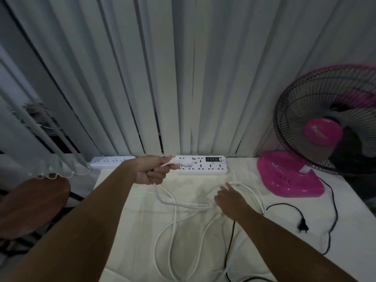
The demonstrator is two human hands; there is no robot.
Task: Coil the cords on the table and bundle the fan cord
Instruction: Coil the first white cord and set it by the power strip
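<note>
Near the tabletop's front edge, loose white cord (175, 226) is sprawling in loops running away toward the back; my right hand (230, 202), fingers spread, is pressing on the strands mid-table, nearer the slack. My left hand (151, 170) is gripping the white plug (183, 164) beside the power strip (203, 165) at the back edge.

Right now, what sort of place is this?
Probably a home or small office room by a window: vertical blinds behind a cloth-covered table, a pink fan and power strips on it.
</note>
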